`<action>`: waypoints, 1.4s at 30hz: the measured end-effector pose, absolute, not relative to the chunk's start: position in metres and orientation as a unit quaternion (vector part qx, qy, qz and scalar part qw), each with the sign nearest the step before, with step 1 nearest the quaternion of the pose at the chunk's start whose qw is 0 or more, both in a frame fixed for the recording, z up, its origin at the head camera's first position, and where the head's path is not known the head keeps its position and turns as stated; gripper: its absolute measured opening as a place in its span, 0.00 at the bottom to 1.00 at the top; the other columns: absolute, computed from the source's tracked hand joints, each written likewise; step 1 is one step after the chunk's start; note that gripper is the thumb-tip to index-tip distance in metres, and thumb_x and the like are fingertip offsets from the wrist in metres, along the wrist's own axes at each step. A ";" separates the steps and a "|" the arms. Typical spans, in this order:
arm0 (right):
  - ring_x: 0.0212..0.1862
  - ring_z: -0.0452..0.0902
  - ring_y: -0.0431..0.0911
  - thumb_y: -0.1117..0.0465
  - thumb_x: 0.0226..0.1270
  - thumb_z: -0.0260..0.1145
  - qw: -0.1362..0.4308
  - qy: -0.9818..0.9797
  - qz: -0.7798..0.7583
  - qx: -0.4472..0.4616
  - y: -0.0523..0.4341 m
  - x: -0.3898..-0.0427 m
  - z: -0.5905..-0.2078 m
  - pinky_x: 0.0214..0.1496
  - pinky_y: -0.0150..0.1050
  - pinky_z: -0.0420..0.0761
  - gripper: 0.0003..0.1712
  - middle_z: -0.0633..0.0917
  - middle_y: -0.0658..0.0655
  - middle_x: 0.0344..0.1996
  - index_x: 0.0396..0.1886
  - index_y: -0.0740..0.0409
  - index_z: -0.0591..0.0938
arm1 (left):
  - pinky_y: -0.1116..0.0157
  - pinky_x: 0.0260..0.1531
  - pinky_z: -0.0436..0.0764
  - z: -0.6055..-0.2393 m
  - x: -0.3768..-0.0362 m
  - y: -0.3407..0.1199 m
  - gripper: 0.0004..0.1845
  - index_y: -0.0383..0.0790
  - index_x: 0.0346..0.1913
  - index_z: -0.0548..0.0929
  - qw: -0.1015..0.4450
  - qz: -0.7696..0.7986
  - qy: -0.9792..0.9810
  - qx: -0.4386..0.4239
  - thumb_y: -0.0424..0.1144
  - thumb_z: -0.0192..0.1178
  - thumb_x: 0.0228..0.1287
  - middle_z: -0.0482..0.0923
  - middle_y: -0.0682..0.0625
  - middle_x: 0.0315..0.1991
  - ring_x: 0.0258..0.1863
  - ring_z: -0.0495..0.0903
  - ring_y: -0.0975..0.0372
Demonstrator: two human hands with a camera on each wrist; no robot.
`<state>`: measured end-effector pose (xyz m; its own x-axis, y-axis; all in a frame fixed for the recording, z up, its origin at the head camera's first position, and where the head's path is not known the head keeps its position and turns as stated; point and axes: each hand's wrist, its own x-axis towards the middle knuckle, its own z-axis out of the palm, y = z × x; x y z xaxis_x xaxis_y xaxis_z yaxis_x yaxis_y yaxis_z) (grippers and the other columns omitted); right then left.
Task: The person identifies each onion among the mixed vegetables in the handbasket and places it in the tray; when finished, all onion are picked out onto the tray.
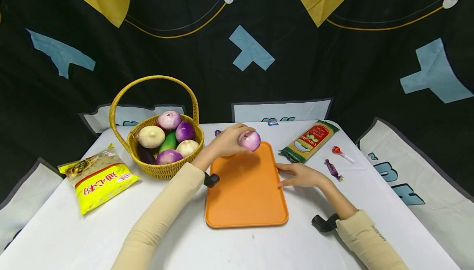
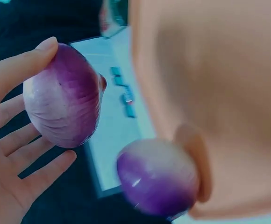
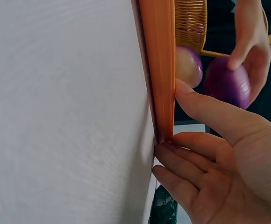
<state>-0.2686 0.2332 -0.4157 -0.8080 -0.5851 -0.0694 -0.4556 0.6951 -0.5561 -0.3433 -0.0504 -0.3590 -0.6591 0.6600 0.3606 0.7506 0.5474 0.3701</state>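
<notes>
Onion [image 1: 249, 140], purple, cupped in left hand [image 1: 229, 140] above orange tray [image 1: 246, 192]; likely light, smooth, slippery, best cradled round its middle. Right hand [image 1: 301, 175] flat-fingered, steadying tray edge on counter [image 1: 55, 229].

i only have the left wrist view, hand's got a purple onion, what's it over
Observer: In the head view the left hand holds the onion above the far end of an orange tray.
Operator: where's the other hand
Observer: The right hand rests on the table with straight fingers against the tray's right edge.
Operator: where'd the onion come from, anything nearby
Observer: A wicker basket stands left of the tray, holding more onions and other vegetables.
</notes>
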 end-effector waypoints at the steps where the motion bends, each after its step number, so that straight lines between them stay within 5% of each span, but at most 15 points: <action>1: 0.68 0.62 0.58 0.49 0.63 0.68 0.122 0.913 -0.268 -0.284 0.233 -0.269 -0.416 0.67 0.54 0.64 0.42 0.69 0.64 0.66 0.69 0.69 0.66 | 0.58 0.54 0.76 -0.363 -0.346 -0.046 0.34 0.42 0.60 0.78 0.080 -0.249 -0.875 -0.407 0.46 0.76 0.48 0.75 0.45 0.55 0.52 0.75 0.55; 10: 0.68 0.62 0.58 0.49 0.63 0.68 0.123 0.912 -0.269 -0.285 0.231 -0.269 -0.419 0.67 0.54 0.64 0.42 0.69 0.64 0.67 0.69 0.68 0.66 | 0.56 0.56 0.75 -0.393 -0.363 -0.025 0.34 0.40 0.61 0.77 0.030 -0.215 -0.903 -0.371 0.45 0.76 0.49 0.74 0.42 0.58 0.56 0.75 0.52; 27: 0.67 0.64 0.57 0.49 0.64 0.68 0.120 0.913 -0.264 -0.289 0.232 -0.268 -0.416 0.66 0.53 0.66 0.41 0.70 0.65 0.66 0.69 0.68 0.66 | 0.54 0.65 0.65 -0.394 -0.370 -0.015 0.36 0.37 0.70 0.66 -0.016 -0.168 -0.914 -0.369 0.43 0.67 0.60 0.66 0.39 0.67 0.67 0.64 0.49; 42: 0.67 0.64 0.58 0.48 0.64 0.67 0.118 0.913 -0.260 -0.292 0.233 -0.267 -0.416 0.66 0.54 0.66 0.42 0.69 0.65 0.66 0.69 0.68 0.65 | 0.54 0.68 0.60 -0.380 -0.354 -0.022 0.38 0.38 0.71 0.64 0.010 -0.203 -0.907 -0.370 0.42 0.67 0.60 0.63 0.40 0.69 0.70 0.60 0.49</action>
